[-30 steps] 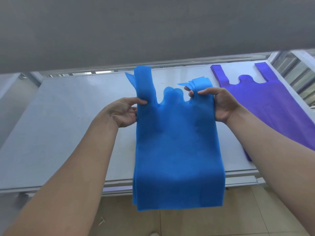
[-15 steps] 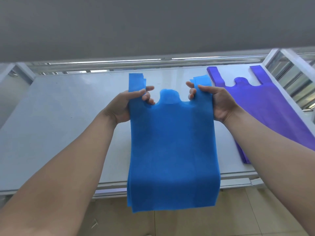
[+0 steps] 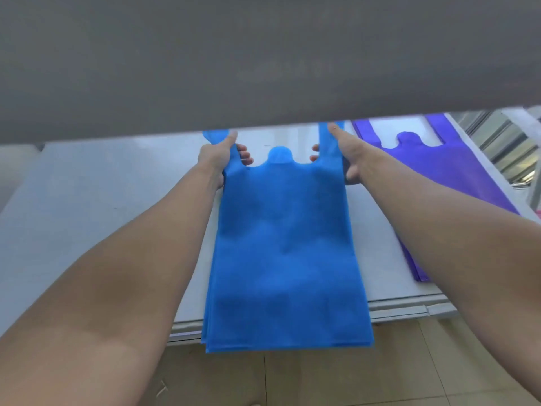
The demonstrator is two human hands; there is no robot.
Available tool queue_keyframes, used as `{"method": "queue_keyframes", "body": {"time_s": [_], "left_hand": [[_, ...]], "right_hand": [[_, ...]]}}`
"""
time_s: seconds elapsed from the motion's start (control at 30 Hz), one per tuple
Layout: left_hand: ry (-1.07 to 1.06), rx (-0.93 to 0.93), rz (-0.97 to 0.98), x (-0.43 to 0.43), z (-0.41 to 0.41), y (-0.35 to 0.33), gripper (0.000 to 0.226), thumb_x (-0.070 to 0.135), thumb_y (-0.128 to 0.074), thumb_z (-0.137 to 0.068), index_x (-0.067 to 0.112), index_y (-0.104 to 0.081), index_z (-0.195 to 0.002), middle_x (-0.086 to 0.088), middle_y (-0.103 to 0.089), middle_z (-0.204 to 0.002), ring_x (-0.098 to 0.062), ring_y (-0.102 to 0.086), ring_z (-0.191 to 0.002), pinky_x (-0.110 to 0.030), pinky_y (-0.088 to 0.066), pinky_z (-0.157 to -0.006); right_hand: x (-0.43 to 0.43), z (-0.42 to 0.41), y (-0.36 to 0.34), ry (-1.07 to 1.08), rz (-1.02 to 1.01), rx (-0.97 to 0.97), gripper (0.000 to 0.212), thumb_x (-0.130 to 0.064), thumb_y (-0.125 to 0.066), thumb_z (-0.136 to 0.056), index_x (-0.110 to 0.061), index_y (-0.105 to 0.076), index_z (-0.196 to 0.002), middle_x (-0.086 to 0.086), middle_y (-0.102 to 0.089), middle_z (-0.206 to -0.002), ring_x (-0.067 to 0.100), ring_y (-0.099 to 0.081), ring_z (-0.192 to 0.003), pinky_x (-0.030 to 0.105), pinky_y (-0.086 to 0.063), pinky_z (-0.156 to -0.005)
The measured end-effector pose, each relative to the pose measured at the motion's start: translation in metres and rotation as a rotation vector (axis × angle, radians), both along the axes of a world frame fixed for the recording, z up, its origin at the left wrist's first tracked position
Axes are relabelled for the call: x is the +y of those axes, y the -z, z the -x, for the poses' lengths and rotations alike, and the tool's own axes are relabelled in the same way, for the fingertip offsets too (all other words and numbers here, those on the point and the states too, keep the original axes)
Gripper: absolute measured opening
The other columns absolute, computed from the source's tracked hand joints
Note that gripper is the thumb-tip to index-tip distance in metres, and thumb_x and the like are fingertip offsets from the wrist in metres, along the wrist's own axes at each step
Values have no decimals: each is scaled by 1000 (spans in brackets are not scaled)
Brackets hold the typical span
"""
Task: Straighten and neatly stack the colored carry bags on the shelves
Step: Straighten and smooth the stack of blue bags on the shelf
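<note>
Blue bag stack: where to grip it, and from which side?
By the two handle straps, one per hand, each from its outer side, as the left hand and right hand hold them now. The blue bag stack is wide and limp. The straps are its narrow parts that fingers can wrap, and holding both likely keeps the layers flat and aligned.

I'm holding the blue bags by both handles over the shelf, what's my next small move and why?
Probably slide the blue bags back and lay them flat: the left hand and right hand grip their handles, but their bottom edge overhangs the shelf front, unlike the purple bags.
</note>
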State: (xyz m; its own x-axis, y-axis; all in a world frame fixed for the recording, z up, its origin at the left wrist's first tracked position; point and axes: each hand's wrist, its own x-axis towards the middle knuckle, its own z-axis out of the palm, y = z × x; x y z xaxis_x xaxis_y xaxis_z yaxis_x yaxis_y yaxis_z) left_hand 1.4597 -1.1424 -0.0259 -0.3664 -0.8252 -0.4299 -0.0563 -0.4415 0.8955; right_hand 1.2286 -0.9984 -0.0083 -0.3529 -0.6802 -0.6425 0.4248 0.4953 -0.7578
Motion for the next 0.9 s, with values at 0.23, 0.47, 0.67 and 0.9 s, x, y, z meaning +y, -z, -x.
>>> {"method": "queue_keyframes", "body": {"time_s": [0.23, 0.47, 0.67, 0.9], "left_hand": [[-171, -57, -19, -11, 4, 27, 47, 40, -61, -103, -4, -64, -87, -14, -68, -72, -29, -73, -57, -36, -61, -55], [4, 35, -280, -5, -28, 16, 28, 34, -60, -95, 7, -65, -102, -6, -69, -94, -20, -68, -70, -27, -55, -61], [172, -165, -162, 120, -93, -4, 15, 23, -56, -101, 15, -68, -96, -1, -71, -86, -15, -67, -65, -28, -53, -61], [105, -314, -26, 240, -128, 16, 19, 24, -51, -108, 13, -63, -117, -10, -73, -113, -30, -73, -88, -31, -55, -51]], "right_hand": [[83, -22, 10, -309, -193, 291, 32, -25, -74, -93, -4, -69, -116, 11, -76, -93, 25, -75, -71, 33, -62, -62], [172, -65, 28, -342, -118, 417, 17, -18, -59, -99, -12, -74, -103, -3, -77, -80, 9, -69, -61, 24, -51, -54], [169, -78, 41, -14, -34, 452, 26, -38, -58, -91, -16, -69, -97, 8, -77, -101, 31, -75, -93, 53, -59, -83], [194, -92, 17, -94, 13, 304, 37, -42, -70, -93, -10, -74, -109, 6, -80, -103, 26, -78, -93, 50, -61, -91]]}}
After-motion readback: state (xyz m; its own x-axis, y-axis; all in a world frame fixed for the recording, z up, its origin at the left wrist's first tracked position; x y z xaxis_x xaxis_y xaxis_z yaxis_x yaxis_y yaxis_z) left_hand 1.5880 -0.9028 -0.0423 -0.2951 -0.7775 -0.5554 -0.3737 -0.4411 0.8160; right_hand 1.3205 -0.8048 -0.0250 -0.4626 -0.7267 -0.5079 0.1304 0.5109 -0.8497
